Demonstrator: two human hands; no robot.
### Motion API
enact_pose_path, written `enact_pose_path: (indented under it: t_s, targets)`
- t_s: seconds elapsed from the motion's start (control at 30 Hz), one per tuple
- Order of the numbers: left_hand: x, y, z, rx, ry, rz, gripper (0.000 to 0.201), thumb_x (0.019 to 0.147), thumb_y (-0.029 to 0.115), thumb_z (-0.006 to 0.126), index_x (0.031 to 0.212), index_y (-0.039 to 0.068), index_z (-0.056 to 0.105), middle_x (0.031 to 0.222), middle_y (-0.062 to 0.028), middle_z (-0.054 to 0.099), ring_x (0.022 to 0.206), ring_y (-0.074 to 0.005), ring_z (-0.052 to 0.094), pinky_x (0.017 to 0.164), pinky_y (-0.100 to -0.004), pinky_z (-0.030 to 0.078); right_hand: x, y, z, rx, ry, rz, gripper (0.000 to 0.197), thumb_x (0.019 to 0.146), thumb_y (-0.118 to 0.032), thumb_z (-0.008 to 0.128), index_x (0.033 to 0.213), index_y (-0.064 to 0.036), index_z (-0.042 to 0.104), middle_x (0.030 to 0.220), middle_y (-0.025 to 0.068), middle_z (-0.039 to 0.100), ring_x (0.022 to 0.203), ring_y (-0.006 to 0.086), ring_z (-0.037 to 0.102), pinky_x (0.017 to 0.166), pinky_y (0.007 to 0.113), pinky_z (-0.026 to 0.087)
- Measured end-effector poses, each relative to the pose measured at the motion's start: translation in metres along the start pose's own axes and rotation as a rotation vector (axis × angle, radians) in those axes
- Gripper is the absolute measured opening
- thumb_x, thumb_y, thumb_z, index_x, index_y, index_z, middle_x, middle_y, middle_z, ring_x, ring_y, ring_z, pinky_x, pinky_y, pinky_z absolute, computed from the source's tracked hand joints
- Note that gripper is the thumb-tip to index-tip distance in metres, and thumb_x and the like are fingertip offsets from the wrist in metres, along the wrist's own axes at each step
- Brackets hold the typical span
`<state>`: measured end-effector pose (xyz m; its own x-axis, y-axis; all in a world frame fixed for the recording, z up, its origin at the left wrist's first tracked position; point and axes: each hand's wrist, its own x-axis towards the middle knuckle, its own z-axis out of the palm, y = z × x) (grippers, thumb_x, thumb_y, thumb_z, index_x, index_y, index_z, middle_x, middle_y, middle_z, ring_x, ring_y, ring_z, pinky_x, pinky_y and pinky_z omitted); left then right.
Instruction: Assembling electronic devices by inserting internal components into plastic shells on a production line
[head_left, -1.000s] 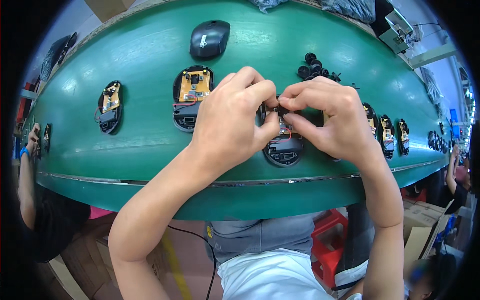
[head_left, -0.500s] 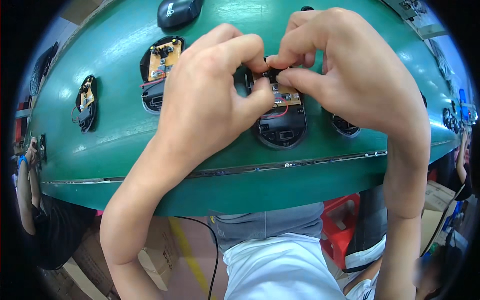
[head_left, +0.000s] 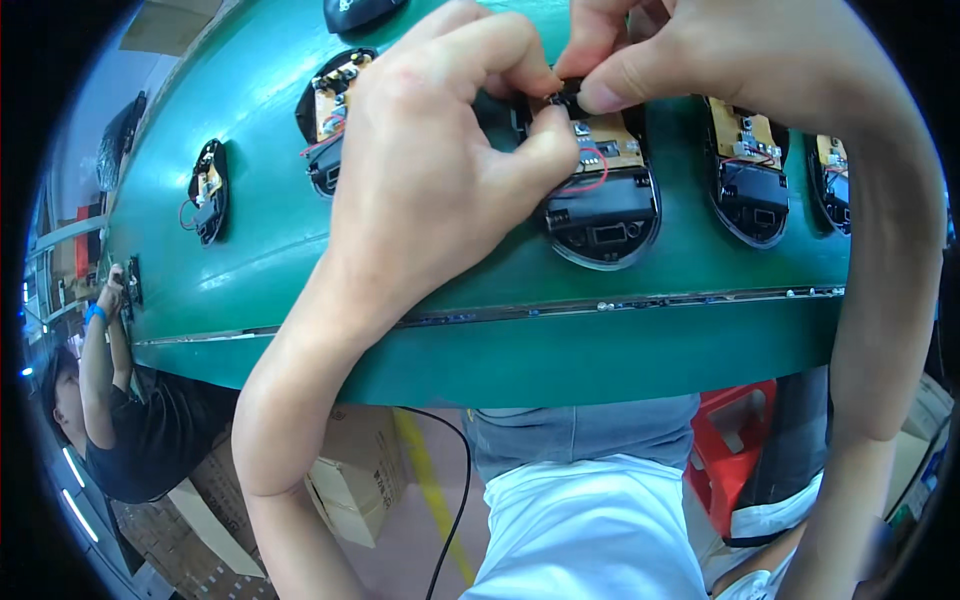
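Observation:
An opened computer mouse base (head_left: 606,232) lies in front of me, black, with a tan circuit board (head_left: 620,150) and a looped red wire. At its far end, my left hand (head_left: 430,150) is closed, thumb and forefinger pinching at a small black part (head_left: 568,97) on the board. From the other side, my right hand (head_left: 700,60) also pinches there with thumb and forefinger. The fingertips cover most of this part, so its kind does not show.
More opened mouse bases lie left (head_left: 207,195) and right (head_left: 748,190) on the green table (head_left: 260,240). A closed black mouse (head_left: 360,12) is at the far edge. A co-worker (head_left: 140,430) sits at left; cardboard boxes (head_left: 355,480) and a red stool (head_left: 725,450) stand below.
The view has shifted, bringing more mouse bases into sight at the right. Both hands remain at the far end of the same mouse base, fingertips still pinched together.

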<state>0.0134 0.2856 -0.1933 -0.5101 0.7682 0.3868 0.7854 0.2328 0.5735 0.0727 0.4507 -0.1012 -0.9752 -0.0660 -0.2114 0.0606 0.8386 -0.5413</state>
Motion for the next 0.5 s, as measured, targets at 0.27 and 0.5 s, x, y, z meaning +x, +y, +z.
enact_pose_path:
  t_s: [0.27,0.5]
  targets:
    - [-0.001,-0.003,0.001,-0.063,-0.056,-0.144,0.017,0.082,0.005,0.077,0.092,0.001,0.065,0.089,0.0000,0.066,0.081,-0.0065,0.057,0.073,-0.0234,0.047,-0.017,0.040,0.029,0.179,0.206,-0.162,0.012,0.077,-0.005,0.072,0.082,0.0055,0.071,0.069,0.0147,0.065,0.064,0.0231,0.063,0.059,0.036,0.049]
    - [-0.004,-0.006,-0.001,-0.096,-0.009,-0.052,0.015,0.083,-0.002,0.077,0.096,-0.002,0.069,0.094,-0.0028,0.065,0.086,-0.0092,0.058,0.078,-0.0235,0.047,-0.015,0.046,0.033,0.237,0.223,-0.127,0.014,0.078,-0.005,0.076,0.085,0.0066,0.070,0.071,0.0102,0.066,0.065,0.0168,0.063,0.058,0.032,0.049]
